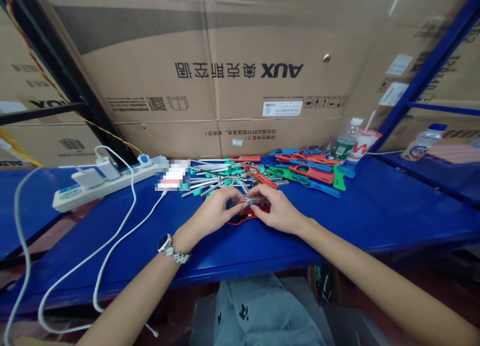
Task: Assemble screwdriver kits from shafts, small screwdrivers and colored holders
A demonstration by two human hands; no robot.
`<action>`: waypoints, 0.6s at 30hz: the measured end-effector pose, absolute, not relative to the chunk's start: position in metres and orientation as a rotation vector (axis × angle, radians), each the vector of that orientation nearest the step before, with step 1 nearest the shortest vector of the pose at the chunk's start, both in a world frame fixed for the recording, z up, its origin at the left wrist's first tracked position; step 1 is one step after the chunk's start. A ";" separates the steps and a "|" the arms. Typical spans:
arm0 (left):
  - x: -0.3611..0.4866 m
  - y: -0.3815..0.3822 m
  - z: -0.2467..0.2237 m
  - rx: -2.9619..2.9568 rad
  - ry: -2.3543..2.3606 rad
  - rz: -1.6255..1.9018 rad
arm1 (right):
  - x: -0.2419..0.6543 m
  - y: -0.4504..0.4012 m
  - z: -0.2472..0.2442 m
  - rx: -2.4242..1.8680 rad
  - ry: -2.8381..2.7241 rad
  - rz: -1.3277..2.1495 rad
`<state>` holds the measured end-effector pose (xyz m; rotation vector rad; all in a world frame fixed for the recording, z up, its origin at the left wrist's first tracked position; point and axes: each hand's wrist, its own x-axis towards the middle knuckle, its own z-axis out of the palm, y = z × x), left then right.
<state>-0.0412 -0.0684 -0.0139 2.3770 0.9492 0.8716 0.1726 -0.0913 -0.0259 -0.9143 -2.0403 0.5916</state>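
My right hand (277, 208) pinches a small clear tube-shaped part (256, 200), which looks like a lighter's fuel tank. My left hand (219, 208) meets it at the part's left end, thumb and fingertips closed together; what exactly they grip is too small to make out. Just below the fingers lies a red lighter casing half (245, 217), partly covered by both hands. Behind the hands spreads a loose pile of metal lighter tubes (210, 178) with green ends. Another red casing (258, 175) rests on that pile.
Red, blue and green lighter casings (311, 173) are heaped at the back right. Beyond them stand a bottle (341, 143) and a lidded cup (363, 145). A phone (173, 176), a power strip (112, 183) and white cables lie left. Cardboard (225, 46) walls the table's back.
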 end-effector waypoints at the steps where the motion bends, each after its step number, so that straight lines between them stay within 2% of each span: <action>1: -0.042 -0.068 -0.014 2.378 0.946 0.865 | 0.174 -0.092 -0.026 -0.906 -2.048 0.602; 18: -0.050 -0.071 -0.018 2.490 0.883 0.774 | 0.192 -0.090 -0.022 -0.894 -2.308 0.362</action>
